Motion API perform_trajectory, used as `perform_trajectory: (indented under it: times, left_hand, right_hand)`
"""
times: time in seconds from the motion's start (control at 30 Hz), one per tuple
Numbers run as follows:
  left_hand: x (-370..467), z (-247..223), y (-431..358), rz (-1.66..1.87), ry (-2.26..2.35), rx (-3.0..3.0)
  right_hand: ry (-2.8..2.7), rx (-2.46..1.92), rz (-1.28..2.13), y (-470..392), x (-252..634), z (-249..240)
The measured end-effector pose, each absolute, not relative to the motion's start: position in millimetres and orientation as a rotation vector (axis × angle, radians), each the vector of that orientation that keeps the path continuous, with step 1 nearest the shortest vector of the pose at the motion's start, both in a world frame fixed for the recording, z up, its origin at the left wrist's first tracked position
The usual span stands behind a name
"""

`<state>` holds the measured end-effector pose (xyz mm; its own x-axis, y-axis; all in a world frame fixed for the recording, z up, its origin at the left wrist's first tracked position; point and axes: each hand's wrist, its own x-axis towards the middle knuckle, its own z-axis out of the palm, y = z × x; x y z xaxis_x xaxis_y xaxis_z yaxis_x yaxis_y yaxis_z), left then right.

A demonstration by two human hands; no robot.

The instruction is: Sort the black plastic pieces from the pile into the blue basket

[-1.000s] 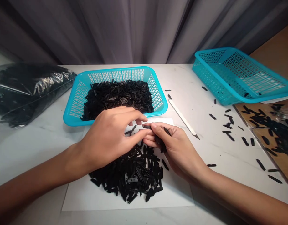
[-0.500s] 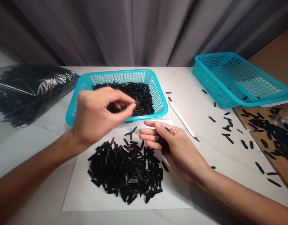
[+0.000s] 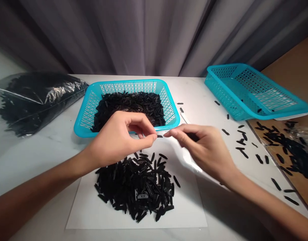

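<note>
My left hand pinches a small black piece between thumb and forefinger, just in front of the blue basket's near rim. Facing it, my right hand is curled, thumb against forefinger, with dark pieces partly showing inside the fingers. Its fingertips are a little apart from the pinched piece. Below both hands, a pile of black pieces lies on a white sheet, with a small grey piece on top. Behind, the blue basket holds many more black pieces.
A clear bag of black pieces lies at the left. A second blue basket stands at the back right. Loose black pieces are scattered on the table and on a brown board. A white pen-like tool is mostly hidden behind my right hand.
My left hand has moved right and down from over the basket. My right hand has turned over, curled its fingers and risen. The hands are closer together, and the view has shifted slightly.
</note>
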<state>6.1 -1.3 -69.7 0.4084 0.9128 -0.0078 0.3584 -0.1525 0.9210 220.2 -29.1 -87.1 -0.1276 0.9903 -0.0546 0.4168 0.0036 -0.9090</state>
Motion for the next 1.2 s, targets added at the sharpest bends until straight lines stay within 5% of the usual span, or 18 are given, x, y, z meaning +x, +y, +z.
perform_trajectory:
  times: [0.27,0.47,0.6,0.97,1.2]
  left_hand:
    - [6,-71,-1,0.765,1.103,1.669]
    - [6,-71,-1,0.764,1.11,1.691]
    - [8,-72,-2,0.788,1.114,1.697]
    - [8,-67,-5,0.795,1.063,1.543]
    - [8,-67,-6,0.818,1.064,1.548]
  right_hand:
    - [-2.0,-2.027,0.672,25,303,-75]
    - [-2.231,-1.553,1.197,-5,254,-96]
    - [-2.445,-1.193,1.108,-35,214,-111]
    - [-2.282,-1.248,1.361,-45,243,-48]
    - [-2.515,-1.512,0.772,-25,264,-64]
